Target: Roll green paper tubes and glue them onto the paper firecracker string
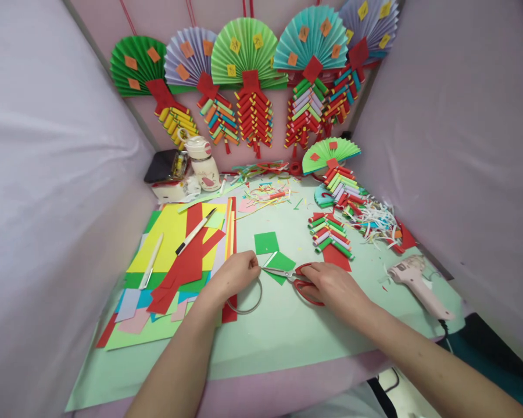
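My right hand (331, 284) grips red-handled scissors (303, 284), whose blades point left toward my other hand. The scissors lie across a green paper square (282, 265) turned like a diamond, with a thin white strip near its upper left edge. At the blade tips, my left hand (243, 268) has its fingers closed in a pinch; what they hold is too small to make out. A thin grey ring (246, 311), like a bangle, hangs by the left wrist. Just above lies another green square (266, 242), flat on the pale green table cover (261, 354).
Left are stacked coloured papers (165, 238), a black-and-white pen (196, 231) and a white craft knife (151, 261). Right are a rolled-paper firecracker ornament (330, 235) and a glue gun (421, 284). Paper scraps (265, 194) and a white bottle (203, 165) sit behind; fans (244, 52) hang on the wall.
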### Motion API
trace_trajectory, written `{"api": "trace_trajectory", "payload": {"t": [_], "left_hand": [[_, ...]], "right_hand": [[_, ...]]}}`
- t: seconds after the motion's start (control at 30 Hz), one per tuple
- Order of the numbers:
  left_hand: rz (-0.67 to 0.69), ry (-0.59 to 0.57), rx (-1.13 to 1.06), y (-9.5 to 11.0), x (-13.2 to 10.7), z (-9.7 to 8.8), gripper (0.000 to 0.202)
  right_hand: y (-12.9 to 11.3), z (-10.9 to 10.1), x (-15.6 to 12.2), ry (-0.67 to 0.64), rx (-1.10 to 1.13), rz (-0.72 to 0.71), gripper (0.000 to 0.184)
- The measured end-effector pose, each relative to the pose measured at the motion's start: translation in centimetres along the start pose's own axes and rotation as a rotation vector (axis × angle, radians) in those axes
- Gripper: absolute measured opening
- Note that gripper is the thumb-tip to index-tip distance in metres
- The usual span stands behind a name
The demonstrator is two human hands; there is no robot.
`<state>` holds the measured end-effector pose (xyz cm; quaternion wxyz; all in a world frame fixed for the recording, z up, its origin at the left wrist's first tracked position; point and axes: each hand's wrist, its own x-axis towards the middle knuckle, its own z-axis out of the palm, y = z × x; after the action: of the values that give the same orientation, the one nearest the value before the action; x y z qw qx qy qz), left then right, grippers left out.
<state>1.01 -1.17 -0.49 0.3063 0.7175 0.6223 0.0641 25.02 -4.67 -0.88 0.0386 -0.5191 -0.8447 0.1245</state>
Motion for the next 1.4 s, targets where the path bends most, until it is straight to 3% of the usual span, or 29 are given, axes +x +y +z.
{"api": "trace_trajectory", "payload": {"t": [0.13,0.27,0.43,0.5,0.67,0.77,0.87,0.93,1.03,1.1,1.17,1.27,1.4], "left_hand": [[-0.048,0.025,-0.017,-0.5,-0.3,-1.2,0.009],[-0.020,0.045,-0.231,-0.4,-0.3,-1.9,0.016],[0.073,-0.084,-0.443,0.4,-0.4,-1.0,0.022],[0.121,-0.193,-0.464,0.8,-0.5,-0.5,0.020],[0.273,-0.632,-0.464,1.7,-1.0,0.1,0.015],[0.293,-0.737,-0.452,1.7,-1.1,0.0,0.012],[0.286,-0.775,-0.462,1.5,-1.1,-0.2,0.011],[0.273,-0.789,-0.467,1.4,-1.1,-0.4,0.010],[0.259,-0.801,-0.482,1.4,-1.1,-0.4,0.011],[0.262,-0.809,-0.498,1.5,-1.3,-0.4,0.011],[0.256,-0.802,-0.504,1.7,-1.6,-0.3,0.010],[0.226,-0.768,-0.493,1.7,-2.2,-0.1,0.011],[0.190,-0.755,-0.541,1.2,-2.6,0.2,0.014]], "right_hand": [[-0.1,-0.3,-0.1,-0.034,0.026,0.042,0.021],[0.0,-0.8,-0.9,-0.057,0.135,0.048,0.020],[0.8,-2.5,-0.1,0.040,0.126,0.124,0.021],[1.0,-3.5,1.8,0.097,0.021,0.149,0.023],[1.0,-4.1,10.3,0.132,-0.127,0.101,0.027],[0.9,-3.0,14.9,0.133,-0.124,0.092,0.028],[0.8,-1.9,16.6,0.143,-0.106,0.088,0.030],[0.7,-1.3,15.6,0.179,-0.101,0.087,0.031],[0.4,-0.2,11.8,0.247,-0.064,0.009,0.036],[0.0,0.9,8.7,0.264,0.054,-0.208,0.032],[-0.5,2.1,6.1,0.231,0.113,-0.333,0.030],[-1.5,3.4,3.7,0.210,0.116,-0.338,0.032],[-2.6,3.7,2.9,0.175,0.089,-0.274,0.037]]}}
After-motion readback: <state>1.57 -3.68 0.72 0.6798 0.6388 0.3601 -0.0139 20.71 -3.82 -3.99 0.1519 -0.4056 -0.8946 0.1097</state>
